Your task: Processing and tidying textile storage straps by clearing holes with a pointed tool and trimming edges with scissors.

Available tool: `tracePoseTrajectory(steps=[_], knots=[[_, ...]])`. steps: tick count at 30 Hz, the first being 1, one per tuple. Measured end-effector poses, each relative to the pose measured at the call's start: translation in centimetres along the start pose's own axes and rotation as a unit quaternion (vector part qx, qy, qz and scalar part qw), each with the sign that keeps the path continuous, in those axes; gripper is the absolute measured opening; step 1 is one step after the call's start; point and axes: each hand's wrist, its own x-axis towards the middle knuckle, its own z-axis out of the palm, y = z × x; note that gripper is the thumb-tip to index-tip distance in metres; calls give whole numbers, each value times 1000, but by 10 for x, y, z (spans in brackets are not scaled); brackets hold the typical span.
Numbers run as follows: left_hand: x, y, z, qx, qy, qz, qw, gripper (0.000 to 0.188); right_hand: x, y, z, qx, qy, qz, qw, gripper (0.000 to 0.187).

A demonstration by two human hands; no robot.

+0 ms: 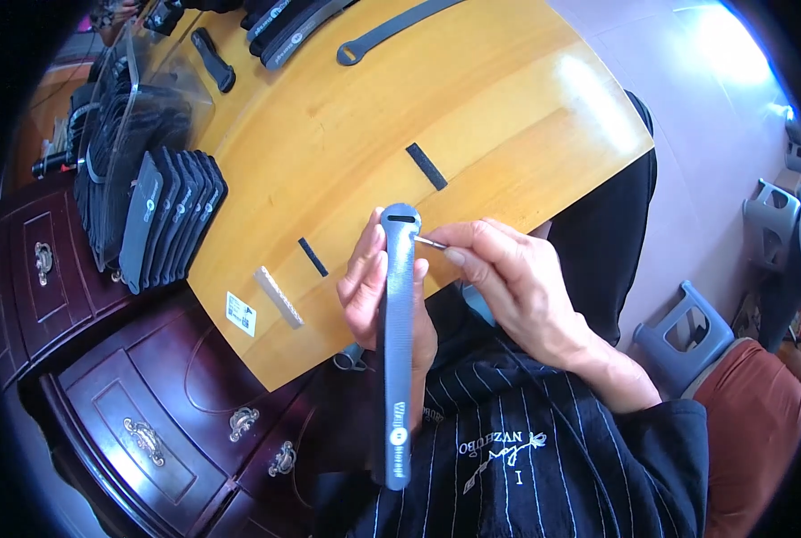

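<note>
My left hand (361,291) is closed around a long dark grey strap (400,332), held upright in front of me. The strap has a rounded head with a dark slot at its top end and pale print near its lower end. My right hand (526,287) pinches a thin metal-tipped tool (431,242) between thumb and fingers. Its point meets the strap's right edge just below the slot; the rest of the tool is hidden in the hand, so its exact kind cannot be told. Two short black strips (427,167) lie on the table beyond my hands.
On the yellow wooden table (508,99) lie a pale strip (278,298), a white label (241,315), another slotted strap (400,34) and a strap bundle (288,31). Fanned straps (172,220) stand at left by a clear bin (167,103). Dark drawers (149,403) and grey stools (687,336) flank me.
</note>
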Motion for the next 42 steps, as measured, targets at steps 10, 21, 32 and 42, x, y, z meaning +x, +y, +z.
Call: tracePoseTrajectory(steps=[10,21,32,42], knots=[[3,4,4,56,-7,52,997,35,-3,0,6,-35,31,-27,999,23],[2,5,6,38,13,31,999,29,1,-4,17,-54,63,5,997,17],[2,7,2,-33,18,-27,999,34,14,-2,1,7,48,-31,998,21],[6,13,-13,-195,32,-172,965,34,28,1,-25,34,-31,-78,996,15]])
